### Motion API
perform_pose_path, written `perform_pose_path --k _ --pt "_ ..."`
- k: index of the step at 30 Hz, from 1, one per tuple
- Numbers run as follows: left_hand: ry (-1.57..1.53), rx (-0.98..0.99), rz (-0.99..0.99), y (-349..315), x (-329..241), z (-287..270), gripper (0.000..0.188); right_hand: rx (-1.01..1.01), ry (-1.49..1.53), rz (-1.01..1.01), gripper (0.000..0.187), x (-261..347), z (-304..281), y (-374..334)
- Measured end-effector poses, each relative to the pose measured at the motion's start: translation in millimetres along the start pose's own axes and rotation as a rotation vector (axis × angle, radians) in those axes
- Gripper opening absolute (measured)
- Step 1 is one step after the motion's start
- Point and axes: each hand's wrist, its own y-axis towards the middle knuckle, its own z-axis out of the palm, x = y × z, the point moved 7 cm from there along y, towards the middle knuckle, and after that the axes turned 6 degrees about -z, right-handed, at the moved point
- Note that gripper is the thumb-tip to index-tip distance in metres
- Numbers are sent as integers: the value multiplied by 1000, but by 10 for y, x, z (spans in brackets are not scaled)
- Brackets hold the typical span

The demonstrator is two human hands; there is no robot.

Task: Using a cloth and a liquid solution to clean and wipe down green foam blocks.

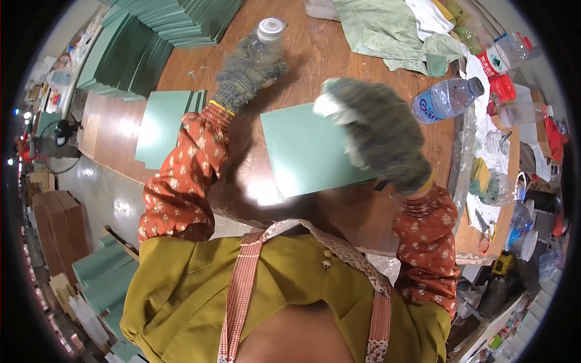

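My left hand (242, 75), in a grey knit glove, is closed around a small clear bottle (267, 45) with a white cap, held upright over the far middle of the table. In front of me a smooth green panel (305, 151) lies slightly askew on the wood. Over its right side is my right hand (387, 136), gloved alike and smeared by motion. A crumpled white cloth (330, 103) is gripped in it and sticks out past the fingers. Whether the cloth touches the panel, I cannot tell.
Tall stacks of green panels (127, 57) stand at the far left, with a few flat panels (163, 124) nearer. A water bottle (448, 100) lies to the right. Beyond are a green crumpled sheet (381, 30) and a cluttered side shelf (484, 206).
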Motion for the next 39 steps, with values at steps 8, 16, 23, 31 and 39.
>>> perform_pose_path --k 8,16,23,31,39 --pt "74 1 -297 -546 429 -199 83 141 -546 -462 20 -119 294 -190" --pt "194 -219 439 -2413 -1095 381 41 240 -512 -667 26 -168 412 -52" --pt "240 -185 277 -2519 -1181 1051 48 345 -500 -696 28 35 462 -171" --pt "324 -225 381 -2408 -1110 1254 37 466 -366 -737 31 110 650 12" --pt "-688 -39 67 -2193 -913 1344 39 702 -439 -1010 31 507 1186 78"
